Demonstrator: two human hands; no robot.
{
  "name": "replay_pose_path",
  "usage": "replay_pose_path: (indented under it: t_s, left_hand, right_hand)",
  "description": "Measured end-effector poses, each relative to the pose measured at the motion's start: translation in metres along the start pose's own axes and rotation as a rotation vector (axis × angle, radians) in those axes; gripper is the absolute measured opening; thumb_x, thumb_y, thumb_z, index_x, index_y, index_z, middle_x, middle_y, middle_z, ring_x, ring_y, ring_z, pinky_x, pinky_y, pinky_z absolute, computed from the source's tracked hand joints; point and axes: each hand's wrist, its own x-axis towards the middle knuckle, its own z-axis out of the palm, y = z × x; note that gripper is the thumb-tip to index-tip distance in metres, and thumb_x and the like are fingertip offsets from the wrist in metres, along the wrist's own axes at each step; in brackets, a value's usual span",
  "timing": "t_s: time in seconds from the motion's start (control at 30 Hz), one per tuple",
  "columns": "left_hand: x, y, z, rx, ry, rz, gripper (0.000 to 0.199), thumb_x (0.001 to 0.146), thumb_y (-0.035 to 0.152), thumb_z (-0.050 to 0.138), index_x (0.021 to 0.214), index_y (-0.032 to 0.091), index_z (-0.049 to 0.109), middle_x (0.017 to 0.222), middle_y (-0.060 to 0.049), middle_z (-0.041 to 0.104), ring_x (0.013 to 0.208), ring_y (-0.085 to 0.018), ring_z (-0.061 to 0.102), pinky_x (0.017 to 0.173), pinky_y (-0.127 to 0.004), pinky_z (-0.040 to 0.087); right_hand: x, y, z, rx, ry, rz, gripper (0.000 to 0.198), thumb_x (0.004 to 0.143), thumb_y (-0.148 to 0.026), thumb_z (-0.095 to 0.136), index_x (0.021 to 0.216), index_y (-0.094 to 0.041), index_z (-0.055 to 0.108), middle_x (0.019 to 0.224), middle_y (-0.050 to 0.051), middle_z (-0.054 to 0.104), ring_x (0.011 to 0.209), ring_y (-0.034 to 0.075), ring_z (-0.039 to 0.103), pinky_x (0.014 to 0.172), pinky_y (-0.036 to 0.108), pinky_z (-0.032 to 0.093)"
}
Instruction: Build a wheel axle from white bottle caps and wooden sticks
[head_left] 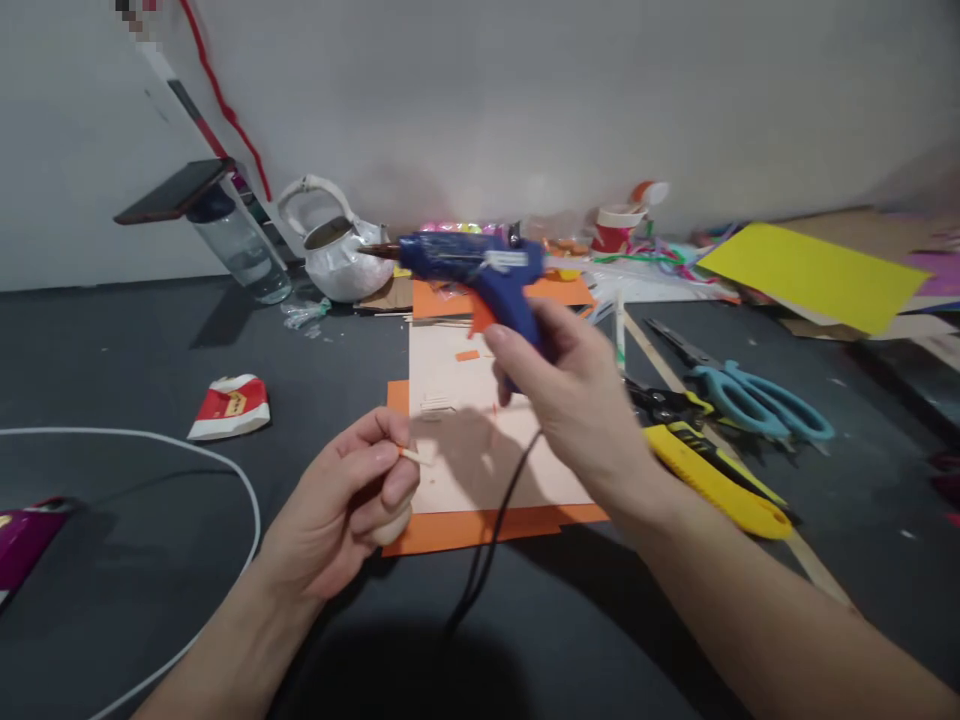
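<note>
My right hand is wrapped round the handle of a blue hot glue gun with an orange trigger. Its nozzle points left, raised above the work surface, and a glue stick sticks out of its back end. Between thumb and fingers, my left hand pinches a short thin wooden stick with a bit of orange at the fingertips. Below both hands lies a pale sheet on orange paper. Several small cut sticks and an orange scrap rest on the sheet.
To the right lie a yellow utility knife, blue-handled scissors and black pliers. A white pot and a leaning glass bottle stand at the back left. A white cable curves across the left; yellow paper lies back right.
</note>
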Motion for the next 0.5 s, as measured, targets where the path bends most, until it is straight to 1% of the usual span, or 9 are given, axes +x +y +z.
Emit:
replay_pose_path:
  t_s: [0.03,0.07,0.1,0.13,0.17,0.23,0.37,0.43,0.5]
  left_hand:
    - [0.002,-0.001,-0.003,-0.025,0.004,-0.009,0.011,0.081,0.022,0.073,0.079,0.018,0.063,0.055,0.008,0.053,0.039,-0.001,0.012,0.036,-0.011,0.022]
    - [0.003,-0.002,-0.005,-0.046,0.003,-0.019,0.010,0.081,0.021,0.074,0.080,0.018,0.064,0.055,0.007,0.054,0.039,0.000,0.013,0.036,-0.010,0.023]
    - [0.004,-0.004,-0.007,-0.063,0.000,-0.027,0.010,0.081,0.021,0.074,0.080,0.018,0.064,0.055,0.007,0.055,0.039,0.000,0.013,0.037,-0.010,0.024]
    - [0.005,-0.006,-0.008,-0.074,-0.004,-0.030,0.010,0.082,0.021,0.074,0.081,0.018,0.064,0.055,0.007,0.056,0.039,0.000,0.014,0.037,-0.009,0.024]
    - [0.006,-0.008,-0.010,-0.079,-0.004,-0.025,0.010,0.083,0.021,0.074,0.081,0.018,0.064,0.055,0.006,0.057,0.038,0.000,0.015,0.036,-0.009,0.025]
    - [0.008,-0.010,-0.012,-0.079,0.007,-0.003,0.011,0.083,0.021,0.074,0.080,0.018,0.063,0.055,0.006,0.059,0.037,0.001,0.017,0.036,-0.009,0.026]
    - [0.012,-0.011,-0.015,-0.043,0.086,0.037,0.012,0.081,0.022,0.075,0.082,0.018,0.065,0.054,0.005,0.061,0.035,0.000,0.028,0.036,-0.009,0.028]
    - [0.013,-0.011,-0.015,-0.017,0.129,0.044,0.011,0.081,0.023,0.075,0.083,0.017,0.065,0.055,0.004,0.063,0.035,0.000,0.033,0.036,-0.009,0.028]
    - [0.014,-0.012,-0.016,0.000,0.168,0.061,0.012,0.081,0.024,0.075,0.081,0.016,0.065,0.057,0.004,0.065,0.035,0.000,0.035,0.036,-0.009,0.027]
  right_hand:
    - [-0.007,-0.002,-0.008,-0.035,0.007,0.003,0.011,0.091,-0.024,0.069,0.090,-0.019,0.059,0.068,-0.005,0.055,0.058,0.009,0.052,0.052,0.020,0.043]
    - [-0.014,-0.003,-0.015,-0.041,0.000,0.015,0.012,0.091,-0.024,0.069,0.093,-0.020,0.058,0.069,-0.005,0.059,0.058,0.010,0.054,0.050,0.020,0.043]
    - [-0.022,-0.003,-0.022,-0.055,-0.038,0.058,0.013,0.092,-0.027,0.069,0.097,-0.022,0.058,0.066,-0.006,0.059,0.053,0.009,0.051,0.046,0.019,0.040]
    - [-0.031,-0.001,-0.028,-0.074,-0.049,0.109,0.013,0.093,-0.030,0.069,0.093,-0.023,0.058,0.061,-0.006,0.056,0.049,0.009,0.048,0.044,0.018,0.038]
    - [-0.039,0.002,-0.034,-0.078,-0.025,0.129,0.018,0.092,-0.034,0.072,0.089,-0.023,0.058,0.061,-0.006,0.055,0.050,0.008,0.047,0.045,0.017,0.038]
    - [-0.052,0.011,-0.042,-0.055,0.004,0.181,0.022,0.088,-0.041,0.077,0.087,-0.023,0.064,0.066,-0.003,0.058,0.055,0.009,0.049,0.048,0.017,0.040]
    - [-0.065,0.023,-0.050,0.020,-0.046,0.277,0.022,0.086,-0.049,0.077,0.094,-0.029,0.074,0.074,0.001,0.067,0.057,0.011,0.054,0.050,0.019,0.045]
    - [-0.066,0.024,-0.051,0.001,-0.003,0.331,0.021,0.081,-0.050,0.080,0.090,-0.031,0.076,0.077,0.002,0.070,0.057,0.012,0.058,0.051,0.019,0.048]
    - [-0.067,0.023,-0.053,-0.050,0.059,0.382,0.024,0.074,-0.051,0.085,0.080,-0.030,0.076,0.074,0.004,0.072,0.057,0.015,0.062,0.049,0.020,0.052]
